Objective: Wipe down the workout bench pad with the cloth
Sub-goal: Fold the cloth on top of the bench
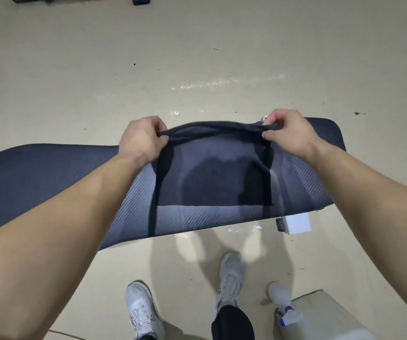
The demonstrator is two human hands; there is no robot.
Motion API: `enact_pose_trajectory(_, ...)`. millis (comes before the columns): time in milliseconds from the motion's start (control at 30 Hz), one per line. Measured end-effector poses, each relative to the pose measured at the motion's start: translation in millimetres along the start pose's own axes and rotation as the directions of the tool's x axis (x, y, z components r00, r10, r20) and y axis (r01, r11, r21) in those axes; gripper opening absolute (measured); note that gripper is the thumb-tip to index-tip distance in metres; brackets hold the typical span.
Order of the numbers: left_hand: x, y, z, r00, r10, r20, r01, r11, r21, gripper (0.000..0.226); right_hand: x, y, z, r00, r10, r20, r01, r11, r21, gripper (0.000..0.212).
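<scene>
Cloth (212, 173): dark, held spread out at centre frame, over the right half of the bench pad (50, 173). Left hand (141, 143) and right hand (288, 133) each pinch one top corner, fingers (274, 117) curled tight on the hem. Cloth is taut between them and hangs down flat. Lower edge sits over the pad's near side; can't tell if it touches or hangs just clear. Pad runs across mid-frame from left edge to right, ribbed dark-blue cover, floor (197, 57) beyond, shoes (141, 307) at bottom centre

Progress, my read: at or near the start. Cloth is held open, not bunched or pressed down, so no wiping contact at this moment. No streaks or damp marks I can make out, and the pale patch mid-pad looks like light, so can't call any section done. Left to do: lay or fold the cloth, press it down, cover the whole pad incl. the long stretch at left of frame and the rounded end at right
</scene>
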State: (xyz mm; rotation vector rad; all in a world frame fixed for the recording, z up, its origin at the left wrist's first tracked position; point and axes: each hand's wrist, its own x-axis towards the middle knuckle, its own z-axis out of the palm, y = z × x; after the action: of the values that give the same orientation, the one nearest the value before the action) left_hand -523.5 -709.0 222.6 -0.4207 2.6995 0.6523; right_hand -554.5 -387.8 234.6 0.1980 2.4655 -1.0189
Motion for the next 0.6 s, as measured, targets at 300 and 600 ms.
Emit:
enact_pose_trajectory(300,-104.6,-58.6,56.4,0.990,-0.076,0.121,0.102,0.969,-0.227,0.011,-82.1,85.4,57.0,0.994,0.028,0.110,0.004,0.960,-0.278,0.023)
enact_pose_trajectory(600,-129.3,-82.4,87.0,0.990,0.139,0.012,-0.139,0.990,0.000,0.019,-123.3,98.9,81.9,0.996,-0.071,0.046,0.085,0.805,-0.587,0.031)
